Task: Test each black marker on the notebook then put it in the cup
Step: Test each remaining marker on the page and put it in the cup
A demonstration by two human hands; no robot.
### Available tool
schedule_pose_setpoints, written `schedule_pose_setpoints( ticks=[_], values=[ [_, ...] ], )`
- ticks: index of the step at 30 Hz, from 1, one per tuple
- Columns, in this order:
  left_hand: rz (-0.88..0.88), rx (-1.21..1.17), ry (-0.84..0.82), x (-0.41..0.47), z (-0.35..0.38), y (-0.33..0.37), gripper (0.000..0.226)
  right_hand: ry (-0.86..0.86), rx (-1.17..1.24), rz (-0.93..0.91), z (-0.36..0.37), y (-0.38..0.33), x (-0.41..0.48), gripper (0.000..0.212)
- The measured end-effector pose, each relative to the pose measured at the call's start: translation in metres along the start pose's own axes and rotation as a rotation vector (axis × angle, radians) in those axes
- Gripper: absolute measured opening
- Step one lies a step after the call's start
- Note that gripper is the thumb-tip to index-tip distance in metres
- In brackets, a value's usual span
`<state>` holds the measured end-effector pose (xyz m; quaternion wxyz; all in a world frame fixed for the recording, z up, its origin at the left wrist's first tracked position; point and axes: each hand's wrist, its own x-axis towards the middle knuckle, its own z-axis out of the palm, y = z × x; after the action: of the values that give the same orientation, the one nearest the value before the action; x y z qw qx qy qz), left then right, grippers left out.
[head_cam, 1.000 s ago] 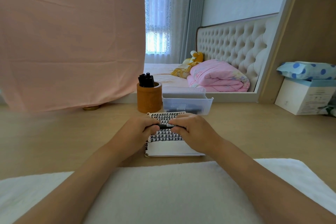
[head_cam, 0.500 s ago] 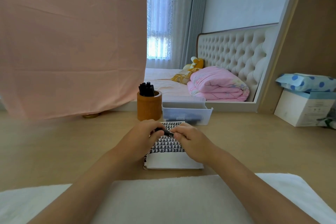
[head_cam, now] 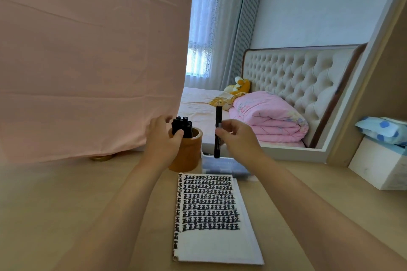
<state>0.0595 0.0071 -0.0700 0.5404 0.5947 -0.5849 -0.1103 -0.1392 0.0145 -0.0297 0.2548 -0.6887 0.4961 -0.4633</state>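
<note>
My right hand [head_cam: 239,138] pinches a black marker [head_cam: 218,132] and holds it upright in the air, just right of the brown cup [head_cam: 187,154]. My left hand [head_cam: 161,138] wraps around the left side of the cup, its thumb against the several black markers [head_cam: 182,127] standing inside. The open notebook [head_cam: 213,244] lies on the desk in front of me, its upper page filled with rows of black marks. The lower part of the page is blank.
A clear plastic box [head_cam: 226,166] sits behind the notebook, right of the cup. A pink cloth [head_cam: 88,61] hangs at the left. A white box [head_cam: 378,165] with a blue dotted pack stands at the right. A mirror shows a bed.
Both hands left the notebook, where they held the marker together. My right hand lifted the marker upright toward the cup and my left hand took hold of the cup. The view tilted up.
</note>
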Motion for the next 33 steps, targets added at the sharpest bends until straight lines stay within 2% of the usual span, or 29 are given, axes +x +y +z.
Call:
schedule_pose_setpoints(
  ticks=[3,5,9,12,17,20,23,25,27,30,32,33],
  values=[
    [-0.092,-0.067,-0.111,0.014,0.008,-0.013,0.076,0.043,0.024,-0.013,0.007,-0.009,0.028,0.010],
    [-0.093,-0.108,-0.161,0.018,0.014,-0.019,0.085,0.057,0.044,-0.032,0.013,-0.011,0.043,0.008],
    [-0.019,-0.203,-0.199,0.018,0.020,-0.024,0.072,0.032,-0.008,-0.074,0.028,-0.010,0.064,0.009],
    [0.019,-0.255,-0.214,0.021,0.017,-0.028,0.055,-0.070,-0.191,-0.071,0.041,0.000,0.074,0.010],
    [0.022,-0.246,-0.291,0.028,0.011,-0.035,0.065,-0.215,-0.451,-0.072,0.055,0.011,0.079,0.015],
    [0.029,-0.234,-0.308,0.030,0.011,-0.038,0.063,-0.289,-0.551,-0.058,0.057,0.008,0.080,0.017],
    [0.026,-0.233,-0.314,0.028,0.012,-0.038,0.070,-0.349,-0.476,-0.023,0.056,0.007,0.080,0.044],
    [0.032,-0.227,-0.304,0.028,0.014,-0.037,0.072,-0.414,-0.520,-0.035,0.053,0.007,0.081,0.037],
    [0.043,-0.218,-0.291,0.027,0.013,-0.036,0.065,-0.459,-0.511,-0.055,0.048,0.006,0.082,0.024],
    [0.071,-0.173,-0.281,0.028,0.013,-0.035,0.061,-0.322,-0.402,-0.098,0.035,0.013,0.083,0.018],
    [0.072,-0.147,-0.286,0.028,0.014,-0.037,0.062,-0.280,-0.491,-0.045,0.022,0.026,0.083,0.019],
    [0.066,-0.136,-0.294,0.027,0.014,-0.038,0.063,-0.323,-0.591,0.010,0.016,0.033,0.083,0.021]
  ],
)
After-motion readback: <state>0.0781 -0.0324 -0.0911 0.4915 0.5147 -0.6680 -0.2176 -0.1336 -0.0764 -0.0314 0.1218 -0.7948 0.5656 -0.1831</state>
